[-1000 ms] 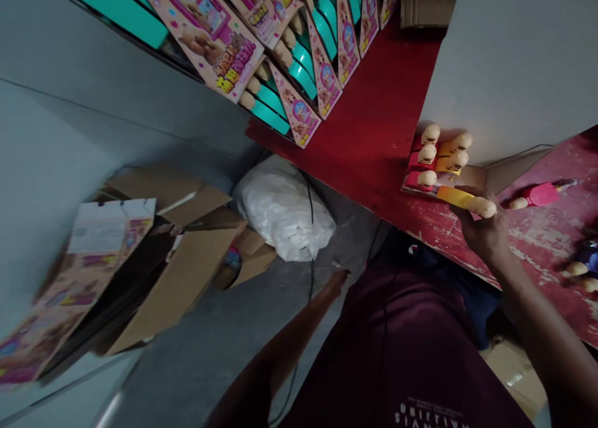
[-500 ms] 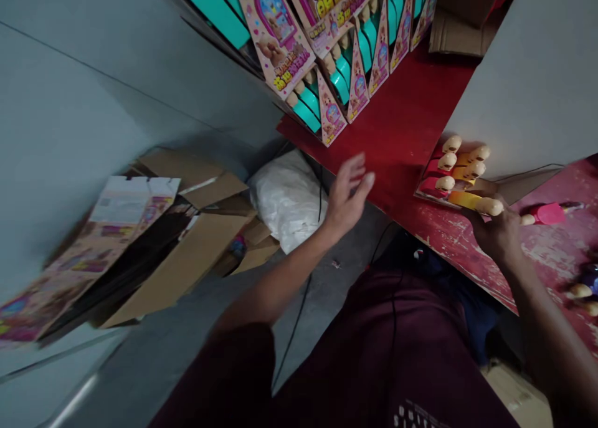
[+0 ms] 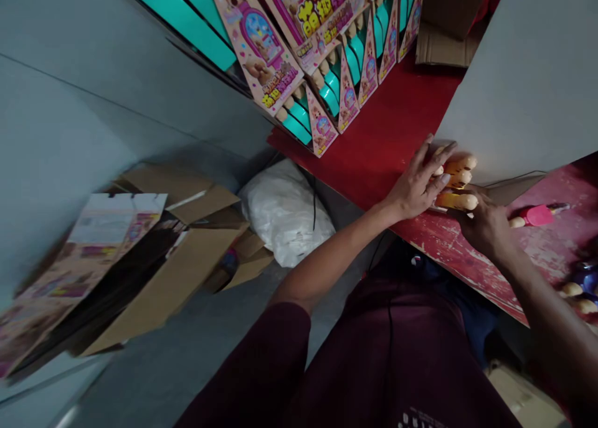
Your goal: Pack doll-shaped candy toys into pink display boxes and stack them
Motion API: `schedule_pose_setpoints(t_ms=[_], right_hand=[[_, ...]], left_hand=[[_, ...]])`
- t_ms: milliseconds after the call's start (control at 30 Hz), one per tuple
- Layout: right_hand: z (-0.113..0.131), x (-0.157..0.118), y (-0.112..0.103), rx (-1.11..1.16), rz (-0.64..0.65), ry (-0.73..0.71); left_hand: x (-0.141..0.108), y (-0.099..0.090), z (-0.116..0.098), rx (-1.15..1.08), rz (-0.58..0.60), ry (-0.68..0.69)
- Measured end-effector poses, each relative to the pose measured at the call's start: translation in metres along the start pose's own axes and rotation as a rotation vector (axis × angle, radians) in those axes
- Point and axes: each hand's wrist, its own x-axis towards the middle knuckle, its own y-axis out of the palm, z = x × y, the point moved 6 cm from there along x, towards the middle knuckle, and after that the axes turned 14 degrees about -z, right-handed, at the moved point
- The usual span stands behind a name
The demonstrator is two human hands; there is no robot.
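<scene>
Several yellow toys [image 3: 451, 200] with pale knobbed ends stand grouped on the red table. Over the left part of this group lies my left hand [image 3: 415, 182], its fingers spread and partly covering the toys beneath. My right hand [image 3: 488, 225] is at the near right corner of the group, beside the nearest yellow toy; its fingers are mostly hidden under and behind that toy, so its grip cannot be made out. A pink toy [image 3: 537, 215] lies on the table to the right of my right hand.
Display boxes [image 3: 322, 129] with turquoise toys are stacked at the back of the red table [image 3: 374, 129]. A grey-white panel [image 3: 527, 91] stands behind the toys. On the floor are a white bag [image 3: 284, 213] and open cardboard boxes [image 3: 172, 285]. Blue toys [image 3: 586, 278] sit far right.
My left hand has moved right, from over the table's front edge onto the group of toys. My right hand stays near the same corner. The view has shifted slightly.
</scene>
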Motion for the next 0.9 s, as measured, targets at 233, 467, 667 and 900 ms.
schedule_pose_setpoints(t_ms=[233, 467, 667, 900], right_hand=[[0.002, -0.013, -0.007, -0.001, -0.015, -0.035], [-0.001, -0.008, 0.017, -0.011, 0.033, -0.032], [0.017, -0.036, 0.002, -0.059, -0.339, -0.071], [0.022, -0.030, 0.022, -0.220, -0.278, 0.162]], left_hand=[[0.000, 0.004, -0.003, 0.045, -0.022, 0.026], [-0.002, 0.006, -0.003, 0.022, 0.018, -0.026], [-0.001, 0.002, -0.003, -0.019, -0.028, -0.053], [-0.008, -0.002, -0.003, 0.035, 0.000, 0.013]])
